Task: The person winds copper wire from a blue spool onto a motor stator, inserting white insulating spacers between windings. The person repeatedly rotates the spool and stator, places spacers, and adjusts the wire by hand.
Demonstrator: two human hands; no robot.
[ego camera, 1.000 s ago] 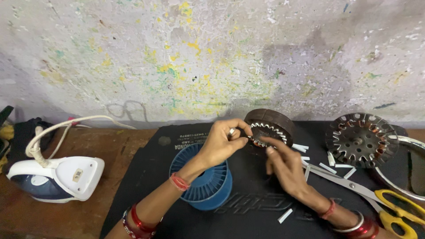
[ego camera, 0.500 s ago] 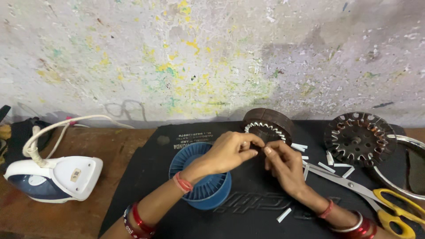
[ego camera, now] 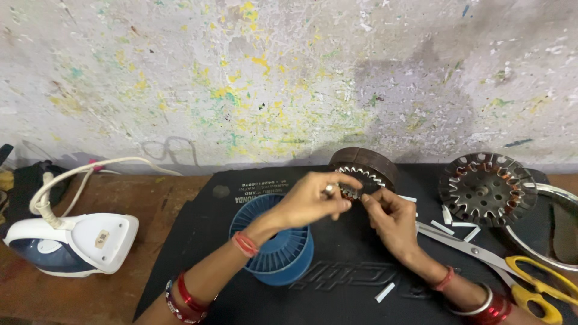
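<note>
Since a second ago our left hand has swung rightward from above the blue spool to meet our right hand at the toothed rim of the dark stator core, just right of frame centre. Left fingers pinch something small and pale; we cannot tell what. Right fingertips close on the slot edge beside them. We judge it best to brace the core and work one slot at a time. Yellow-handled scissors lie lower right, an iron lower left.
</note>
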